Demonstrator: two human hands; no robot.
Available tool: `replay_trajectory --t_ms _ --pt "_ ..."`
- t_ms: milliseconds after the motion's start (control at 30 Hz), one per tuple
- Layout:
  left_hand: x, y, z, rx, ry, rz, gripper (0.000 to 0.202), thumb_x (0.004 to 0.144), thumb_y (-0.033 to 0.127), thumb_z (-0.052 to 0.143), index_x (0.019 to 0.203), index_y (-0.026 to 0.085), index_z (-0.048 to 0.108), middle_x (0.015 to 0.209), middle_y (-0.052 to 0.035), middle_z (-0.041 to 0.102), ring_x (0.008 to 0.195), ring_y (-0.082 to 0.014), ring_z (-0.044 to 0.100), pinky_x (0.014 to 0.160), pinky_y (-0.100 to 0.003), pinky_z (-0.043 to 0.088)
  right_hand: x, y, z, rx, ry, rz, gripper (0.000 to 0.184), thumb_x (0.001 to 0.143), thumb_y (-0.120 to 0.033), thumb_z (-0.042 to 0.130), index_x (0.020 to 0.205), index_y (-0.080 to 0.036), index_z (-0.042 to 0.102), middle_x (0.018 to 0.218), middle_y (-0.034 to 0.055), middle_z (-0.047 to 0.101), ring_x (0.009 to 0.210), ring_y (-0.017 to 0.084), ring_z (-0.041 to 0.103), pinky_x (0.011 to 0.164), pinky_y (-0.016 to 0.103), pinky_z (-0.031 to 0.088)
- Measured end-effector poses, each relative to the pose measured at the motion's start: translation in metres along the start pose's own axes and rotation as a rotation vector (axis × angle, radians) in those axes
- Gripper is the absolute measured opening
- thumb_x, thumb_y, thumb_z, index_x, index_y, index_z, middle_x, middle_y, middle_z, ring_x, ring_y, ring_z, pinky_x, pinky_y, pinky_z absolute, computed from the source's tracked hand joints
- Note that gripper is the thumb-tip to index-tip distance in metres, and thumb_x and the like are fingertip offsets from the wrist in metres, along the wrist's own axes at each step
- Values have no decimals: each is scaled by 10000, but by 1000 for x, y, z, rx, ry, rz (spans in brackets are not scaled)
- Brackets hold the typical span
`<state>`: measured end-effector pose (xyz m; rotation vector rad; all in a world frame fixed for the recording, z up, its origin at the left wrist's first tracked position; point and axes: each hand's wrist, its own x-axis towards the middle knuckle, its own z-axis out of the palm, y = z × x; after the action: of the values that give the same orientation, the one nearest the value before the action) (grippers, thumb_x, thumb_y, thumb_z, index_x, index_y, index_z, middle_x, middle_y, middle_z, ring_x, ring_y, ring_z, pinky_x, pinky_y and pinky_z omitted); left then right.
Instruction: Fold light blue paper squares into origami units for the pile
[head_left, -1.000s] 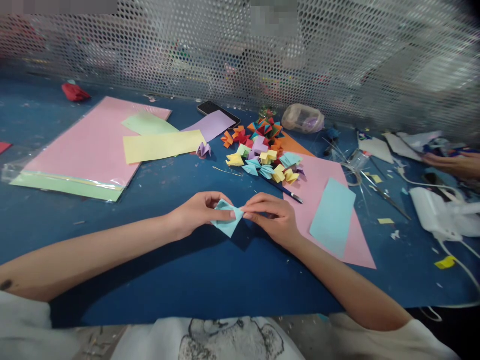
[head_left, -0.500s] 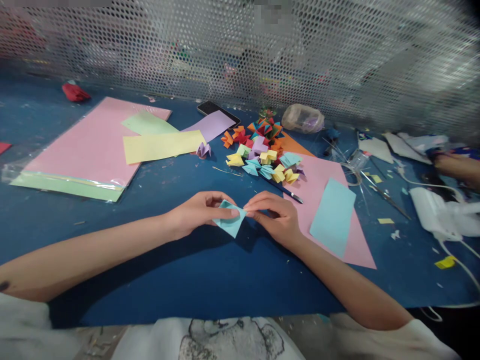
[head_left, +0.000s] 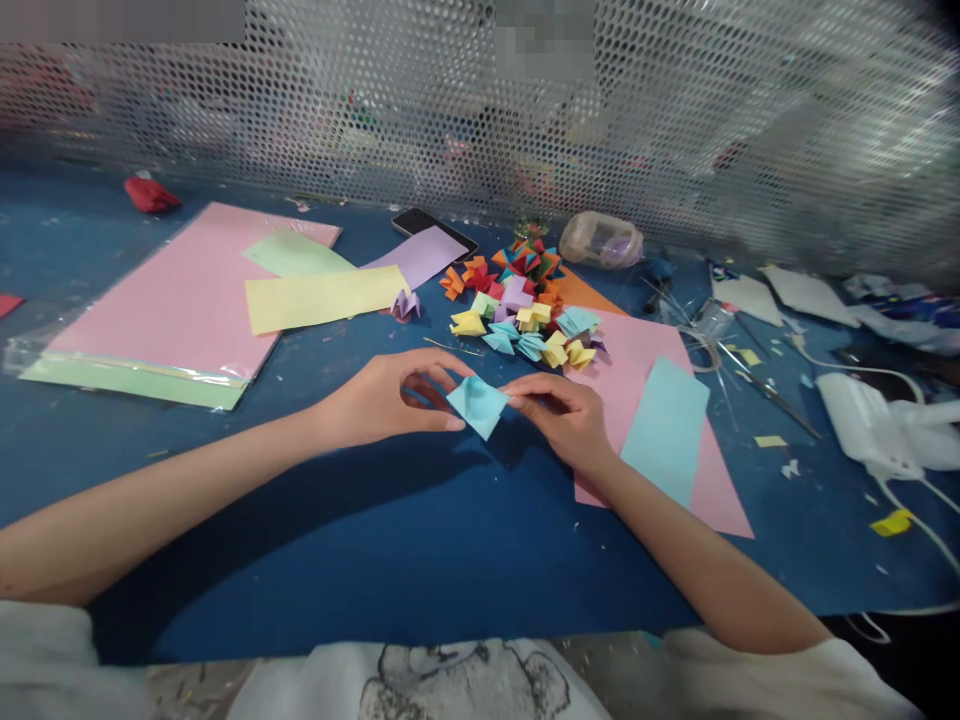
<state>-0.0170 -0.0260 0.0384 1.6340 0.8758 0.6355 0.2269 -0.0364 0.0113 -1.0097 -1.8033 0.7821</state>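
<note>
A small folded light-blue paper piece [head_left: 478, 404] is held just above the blue table [head_left: 420, 540] between both hands. My left hand [head_left: 382, 400] pinches its left corner with thumb and fingers. My right hand [head_left: 562, 415] pinches its right corner with the fingers curled. Just beyond the hands lies a heap of several small folded paper pieces [head_left: 525, 300] in orange, yellow, blue, purple and red.
A pink paper pack in plastic [head_left: 172, 300] with yellow [head_left: 322, 297] and green sheets lies at left. A pink sheet [head_left: 645, 400] with a light-blue strip [head_left: 664, 425] lies at right. A phone [head_left: 431, 225], a purple sheet, a white tool with a cord [head_left: 870, 425] and a mesh screen [head_left: 480, 100] are around.
Both hands have moved slightly up and away with the blue piece, which now shows a flatter diamond face. The other person's hand at the right edge has gone from view.
</note>
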Motion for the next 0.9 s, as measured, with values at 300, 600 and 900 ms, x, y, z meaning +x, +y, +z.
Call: replay_trajectory --t_ms 300,600,900 --pt "-2 2 6 144 122 37 257 709 361 730 872 171 674 823 -19 679 750 -139 639 680 -221 536 -6 -4 5 15 65 93 182 810 -308 667 978 -237 654 870 18 705 814 155 677 745 307 570" --pt "-5 5 11 280 217 81 210 726 323 709 882 185 687 889 -23 671 771 -134 642 688 -201 536 -14 -25 17 -164 108 -147 306 681 -282 787 935 -235 623 869 26 610 783 163 601 684 317 550" --pt "-9 1 14 311 213 121 218 749 348 693 886 179 689 897 -37 683 775 -145 659 704 -212 558 -16 -28 19 -341 132 -228 189 777 -228 704 961 -253 670 889 34 654 813 163 633 734 324 541"
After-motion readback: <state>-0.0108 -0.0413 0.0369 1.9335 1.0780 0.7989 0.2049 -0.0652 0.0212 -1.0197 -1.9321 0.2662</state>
